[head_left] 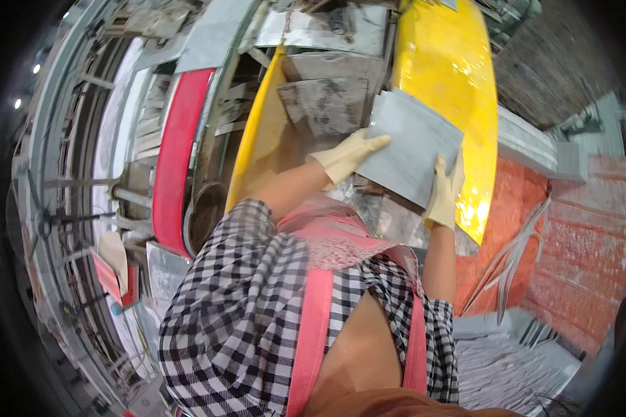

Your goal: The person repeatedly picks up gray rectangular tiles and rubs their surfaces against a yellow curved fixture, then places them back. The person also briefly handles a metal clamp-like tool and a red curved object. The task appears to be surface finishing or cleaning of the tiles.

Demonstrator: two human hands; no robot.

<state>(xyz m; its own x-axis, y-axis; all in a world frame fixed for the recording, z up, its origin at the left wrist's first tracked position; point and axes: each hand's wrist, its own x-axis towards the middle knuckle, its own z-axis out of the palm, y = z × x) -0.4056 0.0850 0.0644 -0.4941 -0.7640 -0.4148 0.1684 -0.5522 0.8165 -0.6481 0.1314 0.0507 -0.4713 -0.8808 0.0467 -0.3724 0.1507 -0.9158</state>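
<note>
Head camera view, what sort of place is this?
Probably a factory or workshop, judging by the cream gloves holding grey sheets, the glossy yellow panel and the layered grey pile.

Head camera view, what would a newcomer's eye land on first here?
Probably the glossy bright-yellow panel, running down the picture right of centre. Next, in front of its left edge in this view, the flat grey sheets held between the cream-gloved left hand and right hand. Then the long red strip on the left, beyond the black-and-white checked sleeve.
</note>
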